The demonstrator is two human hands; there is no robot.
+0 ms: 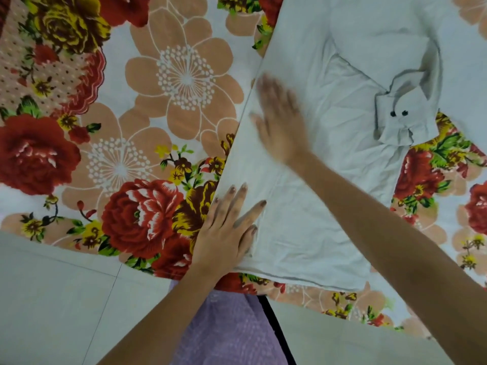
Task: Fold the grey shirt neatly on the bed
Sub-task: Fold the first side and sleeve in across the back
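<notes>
Only the head view here, looking straight down at the bed (158,101), which has a loud floral sheet in red, peach and yellow.

The shirt (316,219) is pale grey and lies flat on the right half of the bed. Its long left edge runs as a straight diagonal from top centre down to the lower left. Its bottom hem sits close to the bed's near edge. The cloth is a bit wrinkled in the middle. The collar (405,111) is bunched up on the right side of the shirt, with two dark buttons (393,113) side by side on it.

The left hand (226,227) rests flat on the shirt's lower left corner, right at that diagonal edge. Its fingers are straight and spread and it grips nothing, just palm on cloth.

The right hand (279,119) lies further up the same edge, with the arm reaching across the shirt from the lower right. It's blurred, but the fingers look straight and flat against the fabric, so no pinch or hold there either. The two hands are apart, both on the shirt's left side.

Below the bed edge there's pale tiled floor (52,299), and a bit of the person's purple clothing (232,330) at the bottom centre.
</notes>
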